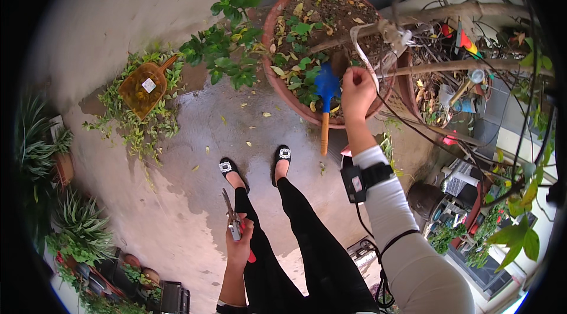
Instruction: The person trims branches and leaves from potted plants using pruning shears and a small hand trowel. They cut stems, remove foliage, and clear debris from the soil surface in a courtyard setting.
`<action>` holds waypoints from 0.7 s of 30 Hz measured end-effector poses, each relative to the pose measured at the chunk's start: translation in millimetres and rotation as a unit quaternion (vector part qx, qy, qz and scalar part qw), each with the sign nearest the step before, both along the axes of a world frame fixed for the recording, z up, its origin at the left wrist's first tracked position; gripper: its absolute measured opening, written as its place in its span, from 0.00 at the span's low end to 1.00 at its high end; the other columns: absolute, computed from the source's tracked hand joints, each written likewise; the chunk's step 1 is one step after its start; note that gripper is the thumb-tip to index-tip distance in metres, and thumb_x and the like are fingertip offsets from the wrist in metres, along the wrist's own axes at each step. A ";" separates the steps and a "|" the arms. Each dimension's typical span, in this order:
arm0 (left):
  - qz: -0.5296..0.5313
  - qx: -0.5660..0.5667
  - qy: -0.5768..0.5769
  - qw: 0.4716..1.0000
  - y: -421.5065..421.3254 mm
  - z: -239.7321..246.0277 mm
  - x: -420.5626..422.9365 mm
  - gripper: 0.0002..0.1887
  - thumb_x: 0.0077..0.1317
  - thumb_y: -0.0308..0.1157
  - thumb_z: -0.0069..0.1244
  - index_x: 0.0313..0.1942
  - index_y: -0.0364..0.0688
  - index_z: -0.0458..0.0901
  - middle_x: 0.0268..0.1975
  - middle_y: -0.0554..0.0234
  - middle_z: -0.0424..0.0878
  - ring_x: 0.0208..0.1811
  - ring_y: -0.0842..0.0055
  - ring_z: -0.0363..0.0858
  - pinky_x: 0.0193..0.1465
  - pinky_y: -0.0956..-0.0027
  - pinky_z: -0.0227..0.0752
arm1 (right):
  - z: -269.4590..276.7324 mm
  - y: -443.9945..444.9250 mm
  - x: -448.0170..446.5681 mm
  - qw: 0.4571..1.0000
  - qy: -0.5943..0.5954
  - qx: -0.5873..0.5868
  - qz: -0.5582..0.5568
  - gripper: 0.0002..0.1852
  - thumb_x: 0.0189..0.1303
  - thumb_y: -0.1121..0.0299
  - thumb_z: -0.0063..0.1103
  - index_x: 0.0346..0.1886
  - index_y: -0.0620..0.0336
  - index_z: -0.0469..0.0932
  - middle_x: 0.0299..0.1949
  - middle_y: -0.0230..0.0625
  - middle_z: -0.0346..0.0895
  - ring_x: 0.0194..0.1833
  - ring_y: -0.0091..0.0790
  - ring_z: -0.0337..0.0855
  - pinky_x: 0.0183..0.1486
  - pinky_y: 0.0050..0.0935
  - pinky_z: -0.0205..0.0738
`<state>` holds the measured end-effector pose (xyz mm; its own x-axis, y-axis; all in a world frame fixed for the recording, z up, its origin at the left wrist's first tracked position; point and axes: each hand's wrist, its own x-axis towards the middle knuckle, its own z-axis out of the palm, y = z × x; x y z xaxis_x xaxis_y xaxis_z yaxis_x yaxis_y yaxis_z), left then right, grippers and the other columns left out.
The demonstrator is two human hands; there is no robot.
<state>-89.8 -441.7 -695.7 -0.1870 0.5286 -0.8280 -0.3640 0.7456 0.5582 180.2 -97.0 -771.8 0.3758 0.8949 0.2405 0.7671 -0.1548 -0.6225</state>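
My left hand (239, 243) is closed around a pair of pruning shears (231, 218) with red handles, held low in front of my left leg. The blades point away from me. Over the big round terracotta-coloured pot (283, 101), my right hand (359, 92) has its thumb and fingertips pinched together. Whether anything small is between them is not clear. Close beside it, a blue hand trowel (327, 81) with a wooden handle (325, 134) lies across the pot's rim. Small green plants (301, 28) and fallen leaves cover part of the soil (332, 12).
Bare branches (465, 66) and dark cables cross at the right. A leafy shrub (230, 43) stands left of the pot. Farther left, an amber dustpan (144, 88) rests on cut greenery (133, 132). The concrete floor (212, 105) is partly wet. Potted plants (84, 225) line the left side.
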 end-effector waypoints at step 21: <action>-0.165 0.012 0.042 0.985 10.5 20.3 14.3 0.17 0.67 0.30 0.56 0.53 0.37 0.73 0.39 0.66 0.78 0.38 0.82 0.77 0.36 0.76 0.73 | 14.6 -314.0 227.6 0.913 -0.227 -0.280 -0.189 0.05 0.60 0.61 0.59 0.33 0.48 0.79 0.39 0.34 0.77 0.33 0.49 0.83 0.35 0.46 0.78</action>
